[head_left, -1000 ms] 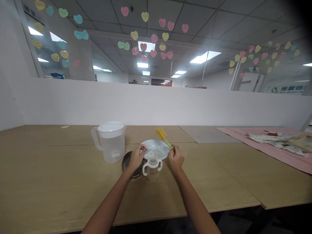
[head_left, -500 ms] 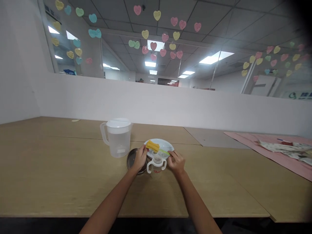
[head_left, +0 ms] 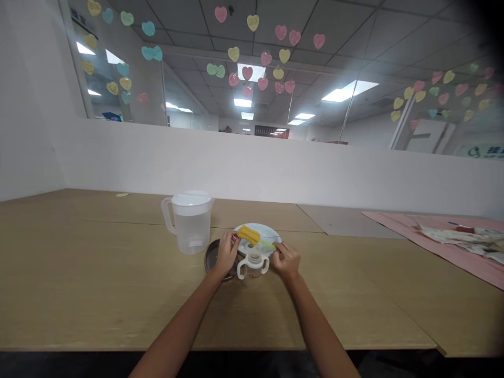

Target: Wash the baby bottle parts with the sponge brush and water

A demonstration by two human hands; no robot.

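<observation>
Fingers of the right hand [head_left: 288,261] pinch the green handle [head_left: 268,244] of the brush near its end; left hand [head_left: 227,255] has thumb and fingertips drawn close together at the free end of the yellow sponge head [head_left: 249,234]; can't tell if they grip it or only touch it; brush is held crosswise between the hands, head to the left, over the plate [head_left: 271,233]; bottle [head_left: 254,274] stands upright on the counter [head_left: 118,283], mouth open just below the brush in view, a white handle on each side, red print on front; plate is white, just behind the bottle, partly hidden; dark round dish [head_left: 211,256] sits left of the bottle, partly covered by the left hand; jug [head_left: 192,228] stands upright beyond the dish to the left, its handle to the left; far right, pink cloth [head_left: 397,227] with packets [head_left: 452,237] on it, well apart; white wall [head_left: 252,168] at the back, heart notes [head_left: 253,22] on glass above.
</observation>
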